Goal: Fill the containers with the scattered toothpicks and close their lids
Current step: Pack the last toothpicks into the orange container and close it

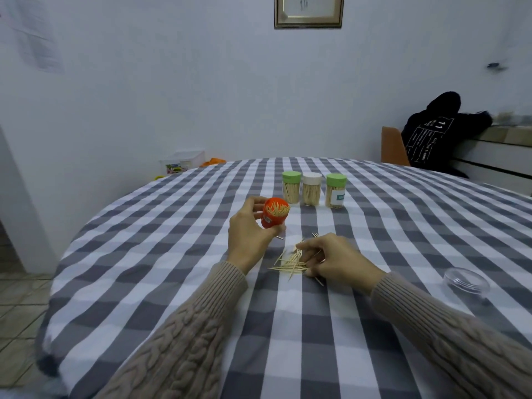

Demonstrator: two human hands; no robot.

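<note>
My left hand (250,232) grips an orange toothpick container (274,213), tilted with its open mouth toward me and toothpicks showing inside. My right hand (335,259) rests on a pile of scattered toothpicks (289,262) on the checked tablecloth, its fingers curled over some of them. Behind stand three closed containers full of toothpicks: one with a green lid (291,187), one with a white lid (311,189), and another with a green lid (335,190). A clear round lid (466,280) lies at the right.
The round table (172,254) wears a grey and white checked cloth. A person in a dark hoodie (431,133) sits on a chair at the back right. A white plastic box (184,161) lies on the floor beyond the table's far left edge.
</note>
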